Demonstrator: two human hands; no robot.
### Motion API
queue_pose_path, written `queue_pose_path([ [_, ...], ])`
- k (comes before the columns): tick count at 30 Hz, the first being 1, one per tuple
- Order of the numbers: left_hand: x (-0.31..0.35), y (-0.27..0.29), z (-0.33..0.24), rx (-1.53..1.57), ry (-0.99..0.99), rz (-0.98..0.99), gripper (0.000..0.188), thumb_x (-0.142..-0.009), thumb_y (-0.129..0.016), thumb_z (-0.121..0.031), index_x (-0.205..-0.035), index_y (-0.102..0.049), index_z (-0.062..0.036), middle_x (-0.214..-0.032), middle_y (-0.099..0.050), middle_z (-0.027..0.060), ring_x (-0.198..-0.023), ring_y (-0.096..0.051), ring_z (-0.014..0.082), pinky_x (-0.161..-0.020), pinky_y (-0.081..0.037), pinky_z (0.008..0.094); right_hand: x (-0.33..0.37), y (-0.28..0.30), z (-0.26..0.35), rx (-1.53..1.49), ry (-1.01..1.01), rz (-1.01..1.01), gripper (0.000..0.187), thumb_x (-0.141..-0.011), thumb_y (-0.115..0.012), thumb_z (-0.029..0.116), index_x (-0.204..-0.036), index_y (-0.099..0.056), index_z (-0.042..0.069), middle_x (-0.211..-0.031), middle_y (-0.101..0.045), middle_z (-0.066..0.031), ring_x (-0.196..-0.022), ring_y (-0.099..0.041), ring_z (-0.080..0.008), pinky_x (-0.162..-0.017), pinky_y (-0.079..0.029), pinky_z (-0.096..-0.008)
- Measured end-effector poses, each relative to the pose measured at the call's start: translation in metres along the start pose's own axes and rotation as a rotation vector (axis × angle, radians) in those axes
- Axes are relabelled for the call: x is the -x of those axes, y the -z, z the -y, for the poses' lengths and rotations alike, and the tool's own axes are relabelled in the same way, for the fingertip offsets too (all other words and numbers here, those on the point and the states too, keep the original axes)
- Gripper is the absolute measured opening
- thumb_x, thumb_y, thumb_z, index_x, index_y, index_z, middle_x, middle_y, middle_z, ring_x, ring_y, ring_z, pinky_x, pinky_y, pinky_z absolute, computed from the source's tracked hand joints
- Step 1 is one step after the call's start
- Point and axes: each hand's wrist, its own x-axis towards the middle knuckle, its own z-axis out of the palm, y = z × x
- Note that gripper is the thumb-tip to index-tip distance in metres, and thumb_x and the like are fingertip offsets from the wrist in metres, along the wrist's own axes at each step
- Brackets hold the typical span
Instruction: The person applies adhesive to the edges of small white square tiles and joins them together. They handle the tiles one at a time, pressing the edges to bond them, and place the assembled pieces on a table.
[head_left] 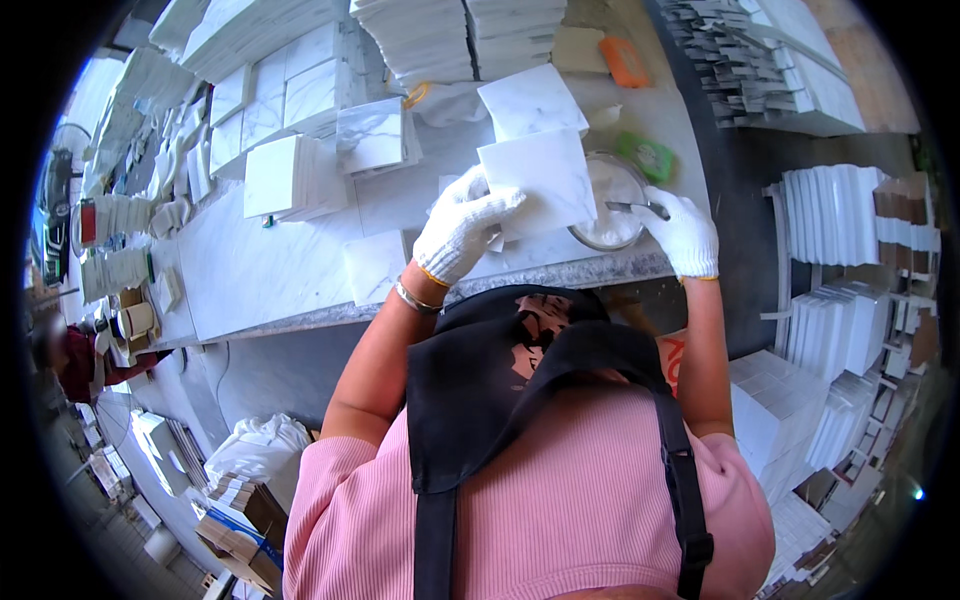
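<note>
My left hand point(462, 225), in a white knitted glove, grips the left edge of a square white marble tile point(545, 185) above the worktable. Behind it lies another grey-veined tile point(528, 98), partly covered by the held one. My gloved right hand point(684, 232) is closed around a small metal spatula point(638, 208). The blade points left over a round bowl point(582, 236) of white paste point(612, 190), which stands just right of the held tile. Whether the blade touches the paste I cannot tell. Beyond the bowl sits a green block-like object point(645, 155).
An orange block point(624, 62) lies at the far right of the pale worktable point(250, 270). Tile stacks point(290, 175) stand to the left, with tall ones point(415, 40) at the back. More stacked tiles point(830, 215) are off to the right. A person point(80, 360) is at far left.
</note>
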Motion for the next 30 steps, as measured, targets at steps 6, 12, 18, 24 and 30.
queue_pose_path([
  [6, -0.005, -0.003, -0.004, 0.011, -0.028, -0.015, 0.047, -0.086, -0.066, -0.016, -0.127, -0.052, 0.0033, -0.104, -0.064, 0.0083, -0.086, -0.062, 0.0157, -0.070, -0.049, 0.0277, -0.002, -0.013, -0.011, 0.102, 0.137, -0.075, 0.026, -0.084, -0.068, 0.035, -0.102, -0.073, 0.017, -0.083, -0.069, -0.0123, -0.076, -0.065, -0.0318, -0.069, -0.051, -0.0411],
  [12, -0.019, 0.004, -0.017, -0.035, -0.040, 0.032, 0.047, -0.087, -0.067, -0.016, -0.129, -0.053, 0.0009, -0.108, -0.064, 0.0063, -0.090, -0.061, 0.0133, -0.076, -0.049, 0.0266, 0.000, -0.022, -0.023, 0.144, 0.236, -0.166, 0.017, -0.082, -0.067, 0.031, -0.087, -0.072, 0.016, -0.075, -0.066, -0.0111, -0.070, -0.065, -0.0319, -0.064, -0.051, -0.0435],
  [18, -0.040, 0.003, -0.034, -0.170, -0.077, 0.012, 0.053, -0.088, -0.066, -0.016, -0.134, -0.048, 0.0025, -0.112, -0.063, 0.0087, -0.093, -0.061, 0.0151, -0.078, -0.050, 0.0291, -0.001, -0.008, -0.010, 0.250, 0.293, -0.171, 0.011, -0.080, -0.068, 0.024, -0.080, -0.068, 0.013, -0.073, -0.064, -0.0089, -0.069, -0.063, -0.0318, -0.065, -0.050, -0.0438],
  [24, -0.051, 0.005, -0.035, -0.474, -0.162, -0.139, 0.060, -0.087, -0.070, -0.024, -0.138, -0.048, -0.0004, -0.110, -0.065, 0.0109, -0.093, -0.063, 0.0141, -0.076, -0.053, 0.0292, 0.008, -0.003, -0.002, 0.329, 0.266, -0.115, 0.014, -0.080, -0.069, 0.029, -0.083, -0.067, 0.015, -0.070, -0.063, -0.0082, -0.066, -0.064, -0.0298, -0.062, -0.050, -0.0432],
  [30, -0.048, -0.001, -0.039, -1.021, -0.283, -0.322, 0.062, -0.086, -0.071, -0.025, -0.138, -0.048, -0.0013, -0.095, -0.068, 0.0111, -0.075, -0.063, 0.0133, -0.068, -0.053, 0.0265, 0.004, 0.003, 0.023, 0.335, 0.331, -0.059, 0.019, -0.082, -0.067, 0.034, -0.084, -0.068, 0.016, -0.068, -0.063, -0.0093, -0.064, -0.064, -0.0286, -0.059, -0.049, -0.0419],
])
